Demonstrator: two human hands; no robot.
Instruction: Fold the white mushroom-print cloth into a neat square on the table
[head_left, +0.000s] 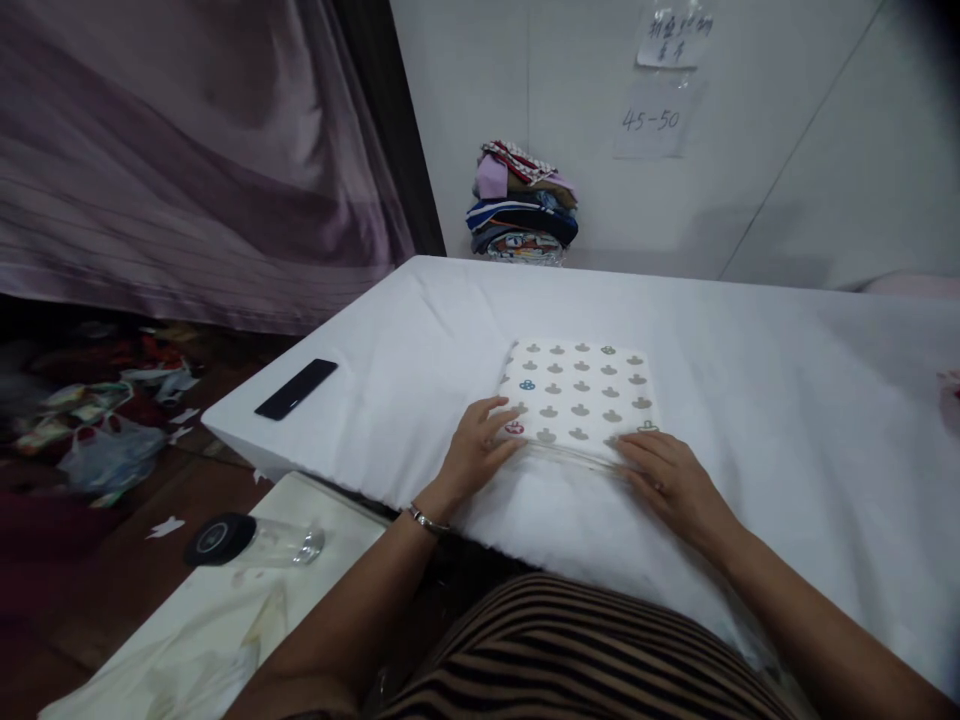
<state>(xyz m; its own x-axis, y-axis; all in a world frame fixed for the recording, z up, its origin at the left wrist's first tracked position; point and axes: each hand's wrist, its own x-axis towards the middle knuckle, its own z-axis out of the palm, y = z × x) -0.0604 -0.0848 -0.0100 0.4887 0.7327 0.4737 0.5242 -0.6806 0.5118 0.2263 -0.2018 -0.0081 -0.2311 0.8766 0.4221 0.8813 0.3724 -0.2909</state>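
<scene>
A folded white cloth with small grey printed shapes (581, 395) lies flat on the white-covered table (787, 400). My left hand (476, 450) rests at its near left corner, fingers stretched out flat on the edge. My right hand (667, 475) lies at the near right corner, fingers flat against the cloth's front edge. Neither hand grips anything. A bracelet sits on my left wrist.
A black phone (296, 389) lies at the table's left corner. A stack of folded clothes (523, 205) stands against the far wall. A glass jar with a black lid (251, 540) lies on a lower surface at left. Clutter covers the floor at far left.
</scene>
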